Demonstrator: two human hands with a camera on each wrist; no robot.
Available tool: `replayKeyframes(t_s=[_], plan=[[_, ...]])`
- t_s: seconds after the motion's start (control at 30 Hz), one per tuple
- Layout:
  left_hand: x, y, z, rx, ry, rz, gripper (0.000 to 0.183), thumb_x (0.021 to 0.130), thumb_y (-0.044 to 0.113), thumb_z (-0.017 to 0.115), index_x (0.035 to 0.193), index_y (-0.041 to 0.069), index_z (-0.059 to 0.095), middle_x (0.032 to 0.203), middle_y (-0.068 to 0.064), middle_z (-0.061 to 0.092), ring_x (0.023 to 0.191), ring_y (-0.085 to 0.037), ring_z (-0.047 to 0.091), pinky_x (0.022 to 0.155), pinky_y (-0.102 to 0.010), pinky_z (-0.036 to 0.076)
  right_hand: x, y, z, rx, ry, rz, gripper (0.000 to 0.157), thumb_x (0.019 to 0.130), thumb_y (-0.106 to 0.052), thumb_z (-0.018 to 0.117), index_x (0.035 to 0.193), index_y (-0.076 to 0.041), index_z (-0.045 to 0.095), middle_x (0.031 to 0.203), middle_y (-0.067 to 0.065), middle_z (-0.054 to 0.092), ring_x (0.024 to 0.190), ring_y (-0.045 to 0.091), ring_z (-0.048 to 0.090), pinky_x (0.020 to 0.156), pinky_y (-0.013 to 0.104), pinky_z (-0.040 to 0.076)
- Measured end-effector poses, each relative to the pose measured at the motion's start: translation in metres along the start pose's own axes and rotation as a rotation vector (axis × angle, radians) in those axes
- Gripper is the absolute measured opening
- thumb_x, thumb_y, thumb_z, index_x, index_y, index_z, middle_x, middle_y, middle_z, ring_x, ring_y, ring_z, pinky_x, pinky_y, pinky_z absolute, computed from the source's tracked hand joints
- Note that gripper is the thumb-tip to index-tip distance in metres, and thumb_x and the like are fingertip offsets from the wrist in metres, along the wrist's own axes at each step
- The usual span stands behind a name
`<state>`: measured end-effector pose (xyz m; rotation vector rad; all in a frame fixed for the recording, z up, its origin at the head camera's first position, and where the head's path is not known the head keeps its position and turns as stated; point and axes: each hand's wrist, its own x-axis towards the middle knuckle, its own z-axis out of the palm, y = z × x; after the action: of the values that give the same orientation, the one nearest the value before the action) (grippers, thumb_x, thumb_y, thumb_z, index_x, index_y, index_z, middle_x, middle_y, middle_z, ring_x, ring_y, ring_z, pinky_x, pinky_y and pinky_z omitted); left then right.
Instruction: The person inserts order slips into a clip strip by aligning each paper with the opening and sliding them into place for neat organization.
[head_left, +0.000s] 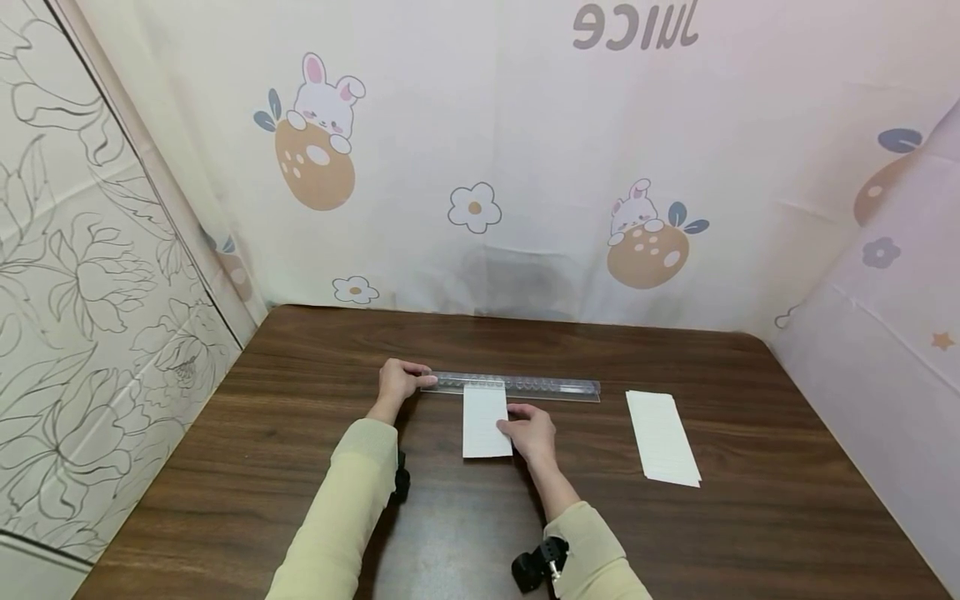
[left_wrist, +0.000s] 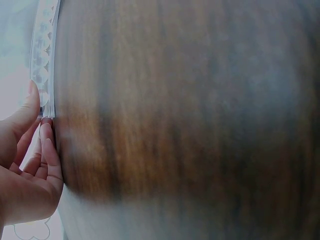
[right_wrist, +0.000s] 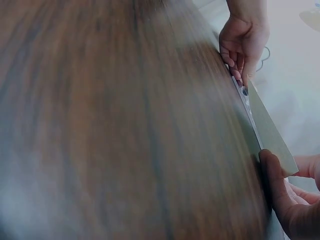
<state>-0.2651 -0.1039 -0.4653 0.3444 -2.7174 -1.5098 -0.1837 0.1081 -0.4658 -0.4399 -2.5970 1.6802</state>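
Observation:
A long clear plastic strip [head_left: 553, 388] with a row of rounded cells along it lies across the middle of the table. My left hand [head_left: 396, 387] grips its left end between thumb and fingers, and the left wrist view shows the strip [left_wrist: 43, 57] running away from the thumb. A white paper slip [head_left: 483, 427] has its far edge overlapping the strip, left of its middle. The right hand [head_left: 534, 433] pinches the slip by its right edge. From the right wrist, the paper [right_wrist: 270, 132] appears raised at an angle, thumb and fingers at its near corner.
To the right, several more white paper slips [head_left: 662, 437] lie in a slightly fanned stack on the dark wooden table [head_left: 750, 500]. A patterned cloth [head_left: 525, 150] hangs behind the far edge, with a floral panel [head_left: 97, 275] on the left.

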Motion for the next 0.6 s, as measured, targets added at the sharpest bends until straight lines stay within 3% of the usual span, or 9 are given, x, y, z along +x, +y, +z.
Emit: replayKeyframes(t_s=[0.6], plan=[[0.002, -0.001, 0.001, 0.011, 0.000, 0.001, 0.022, 0.065, 0.021, 0.079, 0.081, 0.007, 0.074, 0.093, -0.010, 0.066, 0.098, -0.027, 0.055, 0.080, -0.037, 0.044, -0.002, -0.005, 0.012, 0.007, 0.001, -0.005, 0.030, 0.070, -0.007, 0.070, 0.099, 0.001, 0.065, 0.074, 0.013, 0.066, 0.064, 0.017, 0.060, 0.060, 0.030, 0.046]])
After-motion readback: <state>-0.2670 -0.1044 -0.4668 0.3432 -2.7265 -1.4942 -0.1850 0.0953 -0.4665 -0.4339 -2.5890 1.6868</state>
